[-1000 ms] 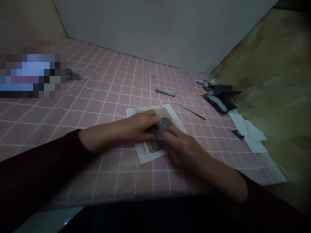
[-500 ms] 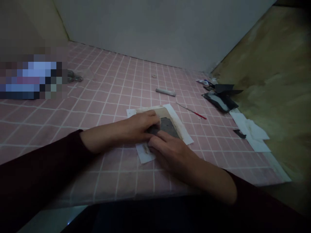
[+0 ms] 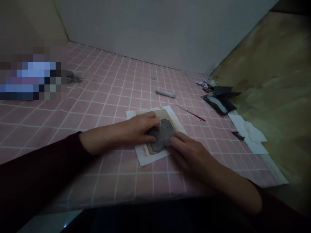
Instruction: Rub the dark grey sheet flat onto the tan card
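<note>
Pink checked cloth (image 3: 116, 94) underlies apparent smoothing: left hand (image 3: 142, 127) and right hand (image 3: 189, 150) curl at the grey slab (image 3: 163, 132) (whether either grips, I can't tell); continuing calls for steady bracing.

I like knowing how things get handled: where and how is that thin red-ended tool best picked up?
Perhaps pinch the thin tool by its red end, the right hand coming from above and the right: it lies flat and slender, with that end pointing right and toward the person.
</note>
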A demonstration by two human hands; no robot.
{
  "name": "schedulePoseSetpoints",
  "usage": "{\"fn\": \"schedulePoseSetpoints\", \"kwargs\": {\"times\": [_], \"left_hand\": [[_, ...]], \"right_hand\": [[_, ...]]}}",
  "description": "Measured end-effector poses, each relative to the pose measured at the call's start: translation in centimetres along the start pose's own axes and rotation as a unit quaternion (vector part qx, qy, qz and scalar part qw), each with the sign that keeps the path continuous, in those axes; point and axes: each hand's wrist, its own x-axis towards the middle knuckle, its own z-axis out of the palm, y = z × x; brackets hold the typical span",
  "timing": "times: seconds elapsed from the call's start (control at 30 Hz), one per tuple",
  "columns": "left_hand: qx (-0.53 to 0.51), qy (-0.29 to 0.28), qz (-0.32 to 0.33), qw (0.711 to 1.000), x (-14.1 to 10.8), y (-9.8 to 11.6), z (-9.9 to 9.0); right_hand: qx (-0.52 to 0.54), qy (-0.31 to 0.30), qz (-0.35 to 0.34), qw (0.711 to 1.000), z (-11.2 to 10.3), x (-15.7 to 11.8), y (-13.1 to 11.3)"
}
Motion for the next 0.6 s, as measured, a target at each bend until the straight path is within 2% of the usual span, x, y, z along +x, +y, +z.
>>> {"fn": "schedulePoseSetpoints", "kwargs": {"times": [0.07, 0.2, 0.27, 0.4, 0.47, 0.6], "left_hand": [[0.004, 0.002, 0.002, 1.000, 0.0, -0.1, 0.0], [-0.009, 0.018, 0.014, 1.000, -0.1, -0.3, 0.1], [-0.010, 0.020, 0.018, 1.000, -0.2, -0.3, 0.1], [-0.002, 0.004, 0.009, 1.000, -0.1, -0.3, 0.1], [0.001, 0.006, 0.004, 1.000, -0.1, -0.3, 0.1], [-0.005, 0.019, 0.016, 1.000, -0.1, -0.3, 0.2]], "right_hand": [[-0.003, 0.003, 0.015, 1.000, 0.0, 0.1, -0.1], [0.013, 0.020, -0.055, 0.998, 1.0, 1.2, -1.1], [0.009, 0.020, -0.066, 0.998, 0.9, 1.1, -0.8], [-0.022, 0.003, 0.000, 1.000, -0.5, 0.1, 0.8], [-0.027, 0.003, 0.003, 1.000, -0.5, 0.1, 0.7], [0.012, 0.017, -0.092, 0.996, 0.9, 1.0, -0.5]]}}
